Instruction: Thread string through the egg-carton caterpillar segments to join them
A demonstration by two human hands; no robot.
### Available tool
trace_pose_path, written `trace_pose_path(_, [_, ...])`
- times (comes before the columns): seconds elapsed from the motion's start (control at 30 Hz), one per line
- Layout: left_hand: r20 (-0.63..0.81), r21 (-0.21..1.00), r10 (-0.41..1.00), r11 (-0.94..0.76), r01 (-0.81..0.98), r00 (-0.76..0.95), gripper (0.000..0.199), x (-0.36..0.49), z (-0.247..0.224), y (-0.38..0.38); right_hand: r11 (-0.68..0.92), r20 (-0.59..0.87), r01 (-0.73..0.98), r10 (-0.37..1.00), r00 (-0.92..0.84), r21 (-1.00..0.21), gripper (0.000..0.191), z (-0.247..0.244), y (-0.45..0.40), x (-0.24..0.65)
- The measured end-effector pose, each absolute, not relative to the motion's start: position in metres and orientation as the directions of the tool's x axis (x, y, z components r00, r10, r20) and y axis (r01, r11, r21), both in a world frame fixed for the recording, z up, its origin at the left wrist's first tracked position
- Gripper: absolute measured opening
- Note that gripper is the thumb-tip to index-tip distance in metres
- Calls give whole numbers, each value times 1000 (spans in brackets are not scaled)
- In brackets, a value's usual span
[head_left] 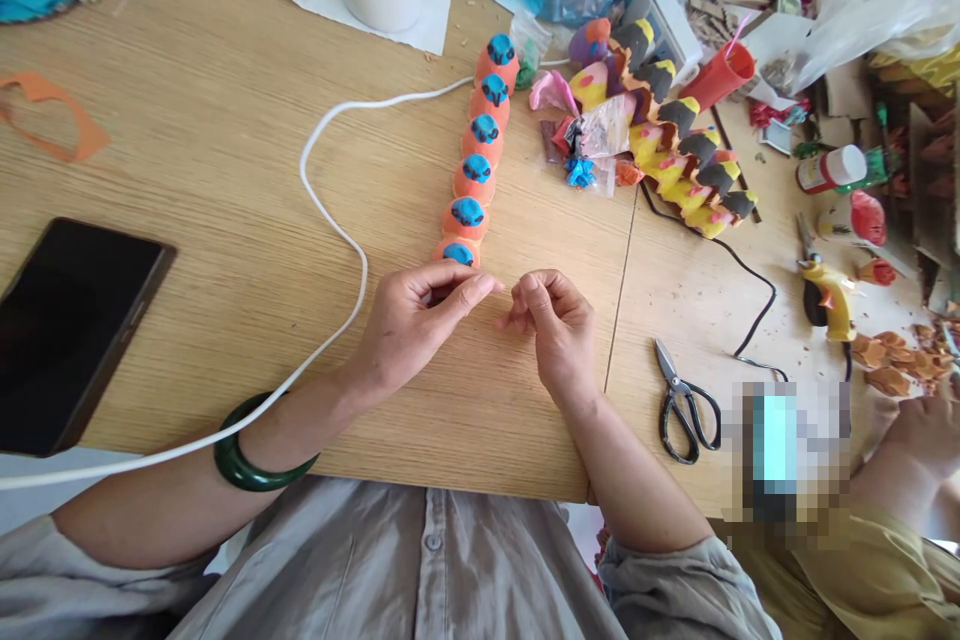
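Observation:
A row of orange bumps with blue and dark tops [478, 170] runs up the wooden table. Just below its near end is my left hand [427, 315], thumb and fingertips pinched together; anything between them is too small to name. My right hand [551, 325] faces it a short gap to the right, fingers curled and thumb pressed on the index finger, and what it may hold cannot be made out. A white cord [341, 220] passes left of the row and over my left forearm, near a dark green bangle [240, 460].
Black-handled scissors [686, 405] lie right of my right hand. A black phone [75, 330] rests at the left. Painted yellow and black pieces [686, 155], small packets [592, 140] and a yellow glue gun [829, 300] lie farther right. Another person's hand [926, 430] shows at the right edge.

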State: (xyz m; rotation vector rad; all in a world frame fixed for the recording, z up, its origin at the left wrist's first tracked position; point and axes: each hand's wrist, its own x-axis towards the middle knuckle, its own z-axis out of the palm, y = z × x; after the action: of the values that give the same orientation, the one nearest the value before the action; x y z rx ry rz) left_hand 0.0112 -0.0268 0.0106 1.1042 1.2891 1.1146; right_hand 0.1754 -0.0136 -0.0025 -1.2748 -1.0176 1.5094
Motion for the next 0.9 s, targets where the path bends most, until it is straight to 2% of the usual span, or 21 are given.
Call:
trace_pose_path(0.13, [-139,990,990,139,9,-12,23,11,12,-27,-274,-262,-136,960,-99,-952,52,-2,-13,176])
trace_pose_path(0.27, [-149,989,989,149,12,-19,23,12,13,-27,-262,-250,-142,963,-100,-954,37,-1,-13,176])
trace_pose_path(0.4, [-137,991,990,137,8,-22,21,12,14,-27,-272,-258,-115,958,-122,-955,50,0,-14,175])
trace_pose_path(0.5, [-125,992,992,126,30,-20,21,13,15,-26,-280,-273,-103,958,-84,-954,47,-1,-13,175])
trace_pose_path(0.73, [-15,990,1000,13,144,15,17,16,8,-29,-256,-251,-52,964,-89,-965,45,-1,-16,175])
trace_pose_path(0.9, [34,988,999,-37,148,22,11,18,5,-32,-240,-238,-5,966,-97,-971,47,0,-19,173])
